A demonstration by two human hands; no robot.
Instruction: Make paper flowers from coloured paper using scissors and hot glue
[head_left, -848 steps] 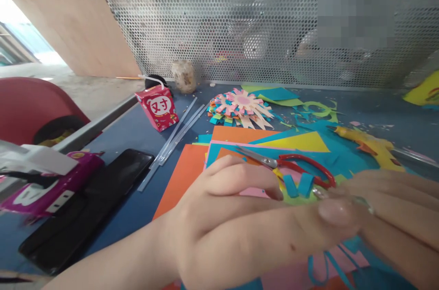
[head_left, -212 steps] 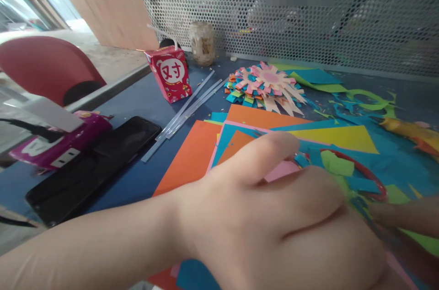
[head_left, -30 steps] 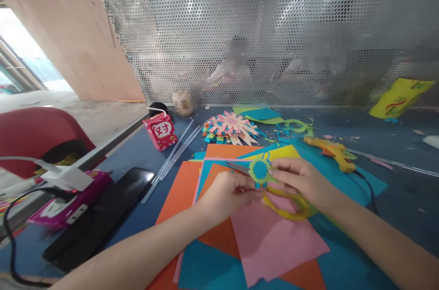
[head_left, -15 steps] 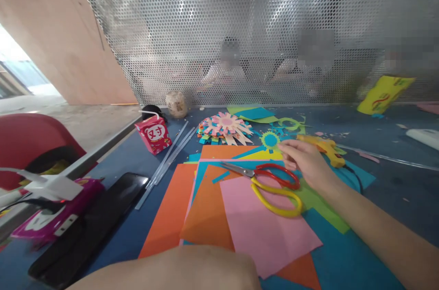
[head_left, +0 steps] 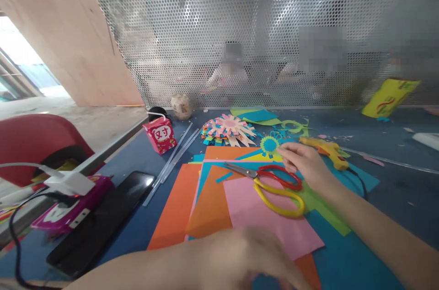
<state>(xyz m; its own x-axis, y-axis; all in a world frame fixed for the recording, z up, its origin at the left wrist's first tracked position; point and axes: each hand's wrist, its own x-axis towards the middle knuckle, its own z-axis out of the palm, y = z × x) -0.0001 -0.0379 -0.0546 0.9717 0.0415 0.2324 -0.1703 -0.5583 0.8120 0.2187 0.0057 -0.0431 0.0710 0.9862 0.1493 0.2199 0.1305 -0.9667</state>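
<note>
My right hand (head_left: 303, 162) pinches the edge of a small paper flower (head_left: 269, 144) with a blue centre and a fringed green rim, held just above the paper sheets. My left hand (head_left: 250, 258) is at the bottom, back side up, over the lower edge of the pink sheet (head_left: 270, 217). Its fingers point down to the right and are blurred, partly cut off by the frame. Scissors (head_left: 252, 173) with one red and one yellow handle lie on the stacked sheets between my hands, blades to the left. Orange paper (head_left: 171, 210) lies under them.
Behind the sheets lies a pile of fringed paper rosettes (head_left: 229, 126). A yellow glue gun (head_left: 325, 150) rests right of my hand. Clear glue sticks (head_left: 171, 164), a red drink carton (head_left: 160, 135), a black phone (head_left: 103, 221) and a purple power strip (head_left: 73, 207) are on the left. A perforated metal screen (head_left: 206, 20) stands behind.
My left hand has come further into view at the bottom, reaching right across the paper. My right hand keeps the paper flower in nearly the same place. The view has shifted slightly.
</note>
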